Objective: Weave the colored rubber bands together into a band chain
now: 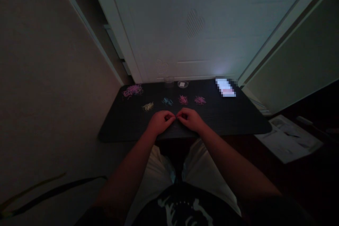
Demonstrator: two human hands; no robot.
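Low over the near half of a dark table (225, 123), my left hand (160, 120) and my right hand (191, 119) meet fingertip to fingertip. Both are closed in a pinch; whatever lies between the fingers is too small and dark to make out. Just beyond them sit small piles of thin, short strands: a yellowish pile (148, 106), a blue pile (167, 101), a pink-red pile (183, 99) and a purple-pink pile (200, 100). A larger mixed pink and purple heap (132, 90) lies at the far left corner.
At the back edge stand a clear round container (169, 81) and a clear lid (183, 84) with a white label. A lit, blurred-out screen (225, 87) lies at the back right. A white panel (164, 24) rises behind the table; papers (290, 137) lie on the floor at right.
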